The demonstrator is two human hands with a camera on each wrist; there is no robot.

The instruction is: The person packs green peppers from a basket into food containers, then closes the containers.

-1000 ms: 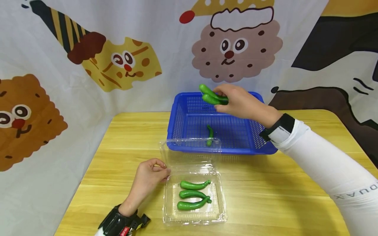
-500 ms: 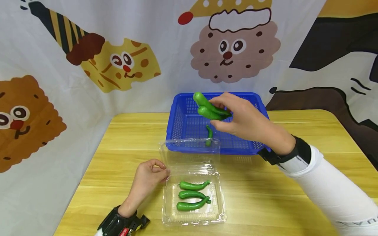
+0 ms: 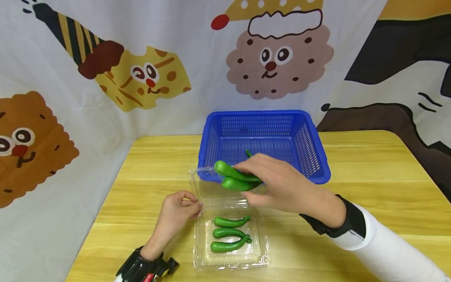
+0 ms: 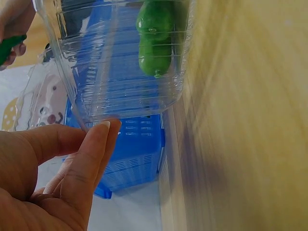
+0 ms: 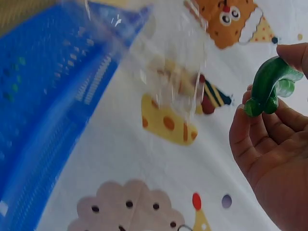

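My right hand [image 3: 282, 186] holds two green chili peppers [image 3: 234, 172] by their stem ends, above the raised lid [image 3: 211, 192] of a clear plastic clamshell box [image 3: 232, 263]. The right wrist view shows the thumb and fingers on either side of the peppers [image 5: 267, 84]. Three more green chili peppers [image 3: 227, 246] lie side by side in the box, thick ends to the left. At the box's back left corner, by the hinge, my left hand [image 3: 177, 209] pinches the rim between thumb and fingertips, seen closely in the left wrist view [image 4: 72, 168].
Behind the box stands a blue plastic basket [image 3: 318, 150]; one green chili pepper [image 3: 248, 153] inside is mostly hidden by my right hand. The wooden table [image 3: 151, 164] ends at a printed cloth backdrop [image 3: 197, 31].
My right hand has come forward and down from over the basket to above the box's lid, carrying the two chili peppers. The left hand and box have stayed in place.
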